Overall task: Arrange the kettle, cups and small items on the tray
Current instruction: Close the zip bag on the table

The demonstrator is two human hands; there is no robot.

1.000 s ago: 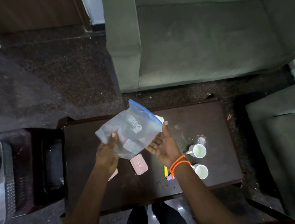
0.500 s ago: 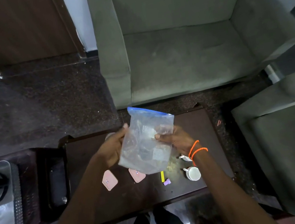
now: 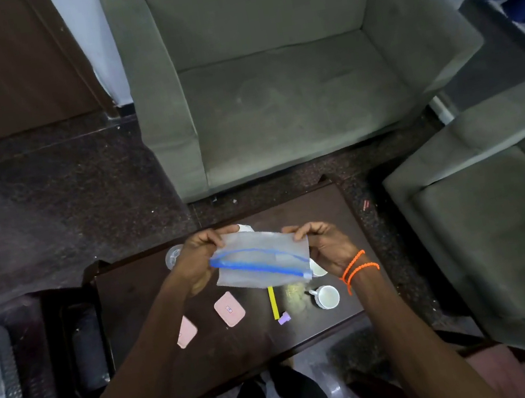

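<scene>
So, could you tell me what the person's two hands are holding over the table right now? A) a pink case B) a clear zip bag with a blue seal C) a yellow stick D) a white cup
B: the left hand and right hand each grip an end of the clear zip bag, its blue seal facing the camera.

Both hands [image 3: 196, 265] [image 3: 326, 245] grip zip bag [image 3: 261, 263] — above table [image 3: 140, 309].

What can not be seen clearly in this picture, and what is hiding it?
Head view only:
- Second cup: mostly hidden behind the plastic bag and the right hand.
- White object above the bag: mostly covered, identity unclear.
- Bag contents: too hazy to tell.
- Label on the pink packet: too small.
- Kettle: none recognisable.
</scene>
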